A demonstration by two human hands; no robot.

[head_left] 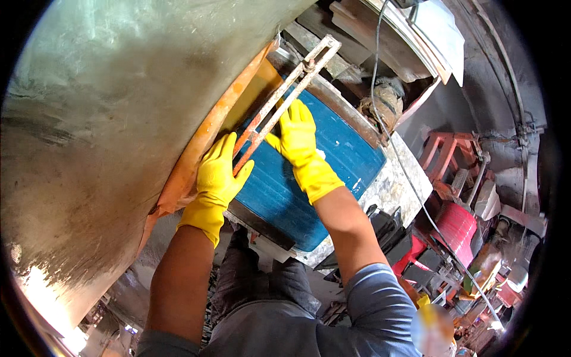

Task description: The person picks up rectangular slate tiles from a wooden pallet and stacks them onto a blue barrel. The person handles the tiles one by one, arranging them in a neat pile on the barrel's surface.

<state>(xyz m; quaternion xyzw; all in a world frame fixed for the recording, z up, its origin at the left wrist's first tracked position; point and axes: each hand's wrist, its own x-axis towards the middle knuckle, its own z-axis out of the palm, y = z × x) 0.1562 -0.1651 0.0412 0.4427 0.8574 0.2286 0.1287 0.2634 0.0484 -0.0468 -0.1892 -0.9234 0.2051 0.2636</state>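
My left hand (216, 178), in a yellow rubber glove, lies at the lower end of a long slotted metal frame (275, 112). Its fingers stretch along the orange edge, with the thumb apart on the frame's other side. My right hand (297, 137), gloved the same way, rests flat over a blue sheet (342, 149). Its fingers point away from me, and the thumb reaches toward the frame. The frame is whitish at its far end and rusty orange near my left hand. Whatever lies beneath both palms is hidden.
A huge curved metal drum (119, 107) with an orange rim strip (199, 143) fills the left side. Boards (380, 41) are stacked at the back. A grey cable (410, 178) hangs across the right, before a red plastic chair (443, 154) and a pink bucket (455, 229).
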